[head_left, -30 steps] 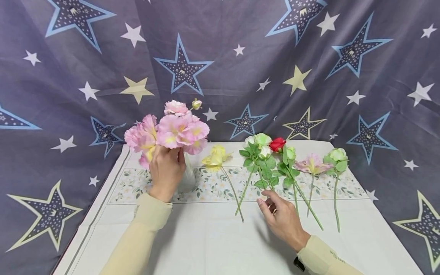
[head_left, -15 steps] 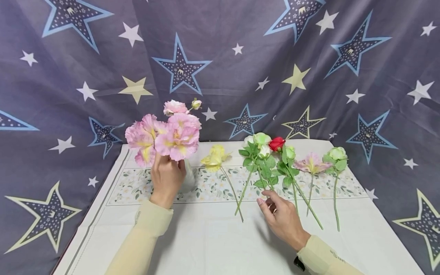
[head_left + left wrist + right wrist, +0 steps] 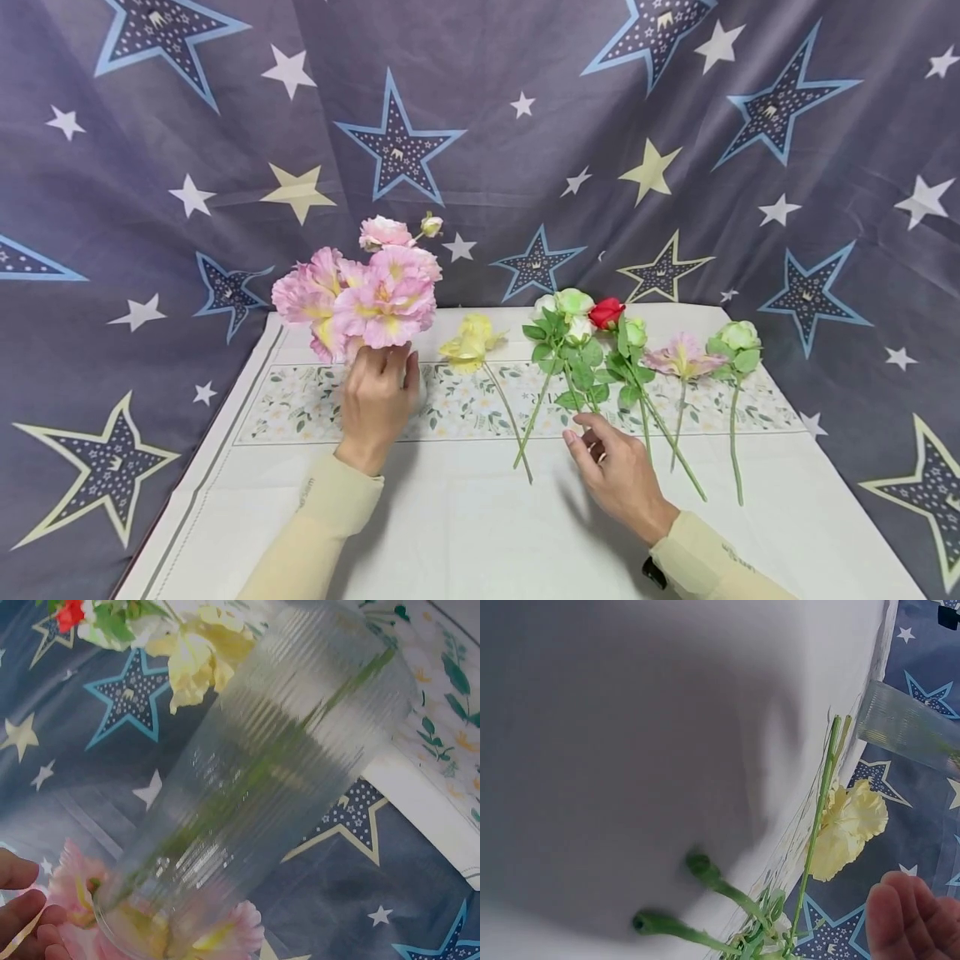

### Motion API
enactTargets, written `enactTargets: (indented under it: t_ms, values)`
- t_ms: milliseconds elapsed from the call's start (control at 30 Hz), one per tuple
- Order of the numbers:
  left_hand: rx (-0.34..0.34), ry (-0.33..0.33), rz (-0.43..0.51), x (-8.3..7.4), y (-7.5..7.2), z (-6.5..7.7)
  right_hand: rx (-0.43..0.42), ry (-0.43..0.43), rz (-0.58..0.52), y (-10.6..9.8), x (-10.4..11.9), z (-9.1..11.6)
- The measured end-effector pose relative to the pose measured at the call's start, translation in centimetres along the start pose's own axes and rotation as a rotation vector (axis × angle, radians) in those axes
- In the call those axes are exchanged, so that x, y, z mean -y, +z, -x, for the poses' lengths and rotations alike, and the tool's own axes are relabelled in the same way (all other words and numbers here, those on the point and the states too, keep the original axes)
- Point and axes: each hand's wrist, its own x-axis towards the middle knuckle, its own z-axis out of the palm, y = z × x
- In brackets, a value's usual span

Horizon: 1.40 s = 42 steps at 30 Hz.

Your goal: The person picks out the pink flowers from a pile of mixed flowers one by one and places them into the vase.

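Note:
My left hand (image 3: 377,404) is just below a bunch of pink flowers (image 3: 386,298), its fingers loosely bent near the lower petals. Those flowers stand in a clear ribbed vase (image 3: 255,772), mostly hidden behind the hand in the head view. Green stems show through its wall in the left wrist view, where the left fingertips (image 3: 26,911) are beside the rim and apart from the glass. My right hand (image 3: 618,475) hangs relaxed over the cloth, holding nothing. Just beyond it are the stems of white and green roses (image 3: 573,304).
A yellow flower (image 3: 471,343) lies right of the vase. Farther right lie a red rose (image 3: 606,313), a pink flower (image 3: 682,358) and a pale green rose (image 3: 738,336). The white cloth (image 3: 480,533) covers the table, and a starry curtain (image 3: 480,100) hangs behind.
My left hand has let go at the flower heads and drawn down and slightly right. The front pink bloom has turned to face forward and shifted left. My right hand stays put.

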Motion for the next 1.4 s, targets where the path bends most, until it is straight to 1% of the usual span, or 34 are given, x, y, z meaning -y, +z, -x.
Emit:
enactTargets:
  t_ms: [133,267,467,633,767,900,1000,1100,1233,1400]
  values:
    - [0.009,0.020,0.020,-0.4,0.2,0.4,-0.002,0.001,-0.003,0.0,-0.1,-0.1]
    - [0.031,0.012,0.046,-0.9,0.2,0.9,-0.004,0.015,0.001,-0.1,-0.4,-0.2]
    - [0.089,-0.051,0.101,-1.7,0.2,1.8,-0.006,0.026,0.027,-0.2,-0.7,-0.3]
    - [0.161,-0.127,0.154,-2.3,0.1,2.7,-0.004,0.016,0.043,-0.3,-1.0,-0.4]
    - [0.232,-0.181,0.174,-2.7,0.0,3.5,-0.012,0.022,0.056,-0.5,-1.2,-0.5]
    - [0.314,-0.211,0.173,-3.0,-0.1,4.2,-0.011,0.040,0.058,-0.6,-1.3,-0.7]
    - [0.358,-0.230,0.184,-3.2,-0.1,4.7,-0.005,0.058,0.065,-0.7,-1.3,-0.7]
    - [0.389,-0.245,0.200,-3.4,-0.1,5.0,0.001,0.076,0.080,-0.8,-1.4,-0.7]
    - [0.414,-0.266,0.208,-3.9,-0.3,5.4,-0.003,0.083,0.105,-0.9,-1.6,-0.7]
    - [0.440,-0.314,0.214,-4.5,-0.5,5.8,-0.006,0.083,0.130,-1.0,-2.0,-0.6]
